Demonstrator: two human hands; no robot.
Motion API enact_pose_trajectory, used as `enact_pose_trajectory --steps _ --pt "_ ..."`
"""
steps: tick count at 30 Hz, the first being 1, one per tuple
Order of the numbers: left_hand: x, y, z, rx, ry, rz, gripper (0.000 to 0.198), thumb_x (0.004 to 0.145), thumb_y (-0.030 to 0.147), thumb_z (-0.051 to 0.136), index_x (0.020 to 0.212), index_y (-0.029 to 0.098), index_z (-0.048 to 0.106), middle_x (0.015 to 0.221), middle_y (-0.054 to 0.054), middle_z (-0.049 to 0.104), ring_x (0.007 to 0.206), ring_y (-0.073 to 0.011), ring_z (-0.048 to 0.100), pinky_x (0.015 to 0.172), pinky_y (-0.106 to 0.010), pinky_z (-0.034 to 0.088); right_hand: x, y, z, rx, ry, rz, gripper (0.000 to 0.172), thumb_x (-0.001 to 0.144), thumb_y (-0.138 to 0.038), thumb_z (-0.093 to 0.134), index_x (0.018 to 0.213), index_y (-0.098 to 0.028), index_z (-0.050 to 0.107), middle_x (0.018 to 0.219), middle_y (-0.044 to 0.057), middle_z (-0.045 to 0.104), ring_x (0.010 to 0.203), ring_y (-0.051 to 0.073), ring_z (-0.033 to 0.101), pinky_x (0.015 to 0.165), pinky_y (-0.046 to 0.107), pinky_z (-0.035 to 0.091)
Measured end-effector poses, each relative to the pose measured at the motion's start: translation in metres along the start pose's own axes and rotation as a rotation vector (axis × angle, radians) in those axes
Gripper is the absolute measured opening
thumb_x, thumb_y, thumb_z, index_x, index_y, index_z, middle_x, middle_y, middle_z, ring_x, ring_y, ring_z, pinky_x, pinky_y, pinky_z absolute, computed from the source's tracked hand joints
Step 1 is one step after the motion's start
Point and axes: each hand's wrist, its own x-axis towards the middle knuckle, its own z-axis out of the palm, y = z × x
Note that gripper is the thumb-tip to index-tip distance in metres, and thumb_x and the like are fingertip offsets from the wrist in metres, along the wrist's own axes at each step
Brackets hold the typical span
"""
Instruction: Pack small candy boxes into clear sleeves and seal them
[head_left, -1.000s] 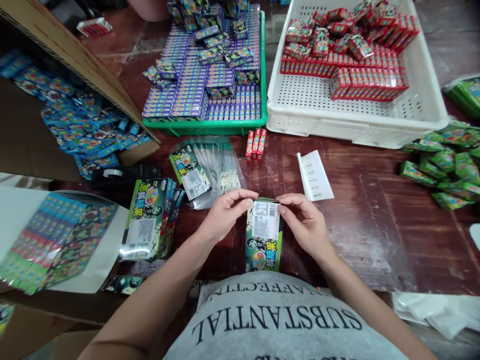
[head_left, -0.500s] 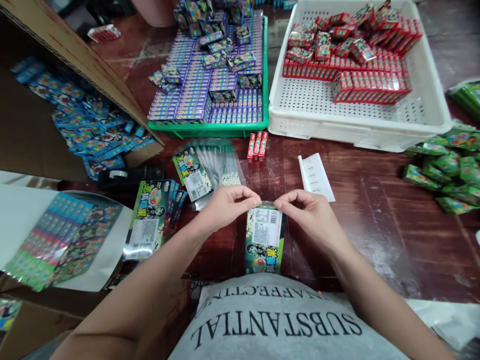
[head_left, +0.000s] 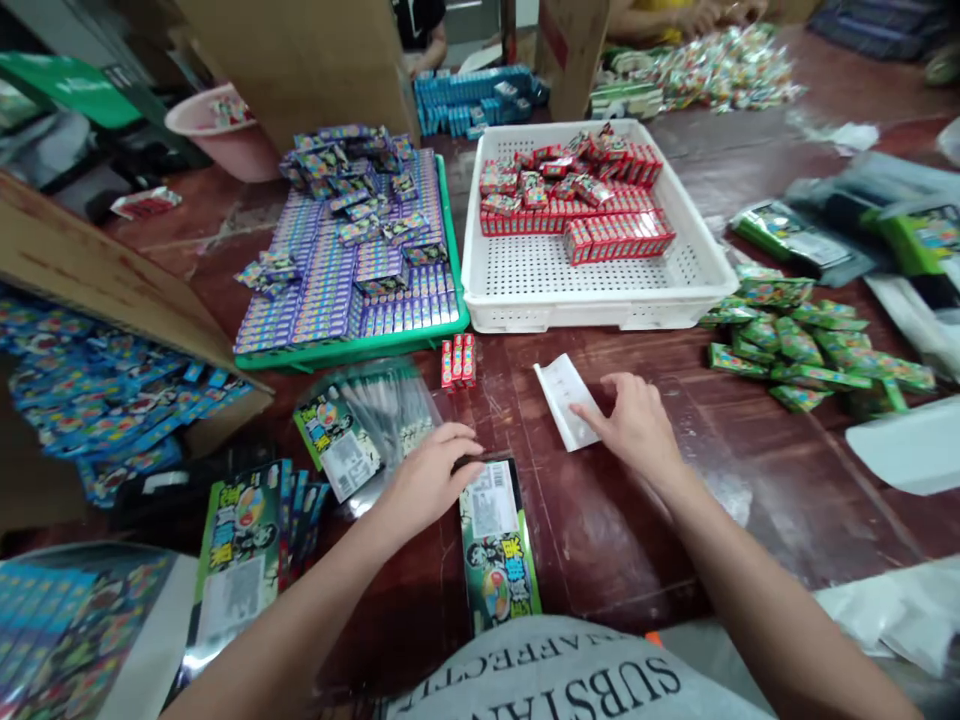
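Packet [head_left: 501, 570] lies on dark table [head_left: 615, 560], printed side up, between forearms. Left hand [head_left: 424, 485] loosely curved, gripping nothing, thumb at packet's top corner. Right hand [head_left: 641, 430] spread, thumb over edge of white sheet [head_left: 561, 395], fingers not closed on it. Red boxes [head_left: 458, 362] sit beyond.

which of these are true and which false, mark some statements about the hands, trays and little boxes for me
1. The right hand is at the white paper. True.
2. The green tray is filled with red boxes. False: it holds purple boxes; the white tray holds the red ones.
3. Three small red boxes sit side by side outside the trays. True.
4. The left hand is inside the white tray. False: it is by the upper end of the printed packet.
5. Loose green boxes lie in the picture's right part. True.
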Motion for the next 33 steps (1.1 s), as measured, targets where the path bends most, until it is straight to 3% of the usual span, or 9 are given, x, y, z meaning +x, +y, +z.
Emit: enact_pose_trajectory --steps 3,6,10,15,19,21,23,26,33 --pt "0.037 0.034 -0.003 0.046 0.155 0.115 0.033 0.095 0.030 0.064 0.125 0.018 0.066 0.139 -0.013 0.060 0.131 -0.0275 0.057 0.113 -0.046 0.044 0.014 0.014 -0.008 0.079 -0.209 0.020 0.031 0.078 -0.038 0.075 0.101 -0.022 0.061 0.096 0.008 0.070 0.091 0.029 0.063 0.082 0.046 0.050" --pt "0.074 0.069 -0.006 0.025 0.226 0.297 0.070 0.082 0.030 0.080 0.145 0.020 0.050 0.153 -0.014 0.048 0.143 -0.0310 0.045 0.120 -0.049 0.036 0.023 0.007 -0.025 0.197 -0.301 -0.107 0.024 0.083 -0.035 0.071 0.101 -0.024 0.061 0.098 0.002 0.070 0.086 0.021 0.065 0.078 0.035 0.052" --pt "0.097 0.081 -0.007 -0.168 0.126 0.227 0.049 0.087 0.025 0.073 0.135 0.026 0.060 0.123 -0.006 0.072 0.112 -0.0265 0.068 0.098 -0.043 0.053 0.030 -0.010 -0.051 0.538 -0.321 -0.158 0.038 0.088 -0.045 0.069 0.119 -0.024 0.061 0.097 0.002 0.069 0.080 0.017 0.063 0.068 0.031 0.051" --pt "0.089 0.070 -0.001 -0.561 0.283 -0.011 0.032 0.083 0.031 0.077 0.113 0.021 0.070 0.100 -0.004 0.074 0.080 -0.0172 0.068 0.066 -0.026 0.052 0.028 -0.019 -0.048 0.730 -0.186 -0.131 0.050 0.079 -0.044 0.082 0.119 -0.026 0.058 0.096 0.001 0.065 0.077 0.016 0.059 0.064 0.028 0.049" --pt "0.073 0.069 -0.002 -0.801 0.240 -0.022 0.055 0.073 0.031 0.087 0.123 0.021 0.065 0.102 -0.004 0.072 0.080 -0.0152 0.067 0.066 -0.024 0.052 0.024 -0.025 -0.037 0.758 -0.203 -0.134 0.034 0.079 -0.044 0.082 0.100 -0.024 0.063 0.089 -0.001 0.065 0.071 0.014 0.058 0.060 0.026 0.047" --pt "0.066 0.066 -0.002 -0.880 0.269 -0.036 0.050 0.074 0.035 0.087 0.118 0.022 0.068 0.097 -0.003 0.072 0.076 -0.0142 0.066 0.066 -0.023 0.052 0.023 -0.028 -0.035 0.733 -0.270 -0.139 0.028 0.083 -0.047 0.078 0.087 -0.021 0.066 0.081 -0.001 0.066 0.068 0.014 0.057 0.059 0.026 0.045" --pt "0.062 0.061 0.000 -0.916 0.331 -0.084 0.033 0.078 0.041 0.083 0.102 0.020 0.073 0.087 -0.002 0.072 0.069 -0.0121 0.063 0.062 -0.022 0.050 0.021 -0.030 -0.035 0.684 -0.299 -0.144 0.033 0.087 -0.050 0.072 0.076 -0.020 0.066 0.070 -0.001 0.062 0.064 0.013 0.054 0.057 0.026 0.043" --pt "0.058 0.052 0.005 -0.947 0.414 -0.176 0.030 0.077 0.046 0.083 0.086 0.018 0.074 0.075 0.000 0.069 0.060 -0.0101 0.058 0.056 -0.021 0.046 0.019 -0.033 -0.032 0.675 -0.271 -0.158 0.033 0.088 -0.050 0.071 0.076 -0.020 0.070 0.069 -0.001 0.064 0.064 0.013 0.055 0.058 0.026 0.043" --pt "0.048 0.046 0.015 -0.839 0.394 -0.182 0.033 0.079 0.045 0.082 0.100 0.021 0.075 0.087 -0.001 0.073 0.071 -0.0130 0.063 0.063 -0.022 0.050 0.016 -0.030 -0.023 0.757 -0.212 -0.134 0.028 0.085 -0.050 0.075 0.089 -0.022 0.071 0.080 0.001 0.070 0.069 0.015 0.060 0.060 0.027 0.047"
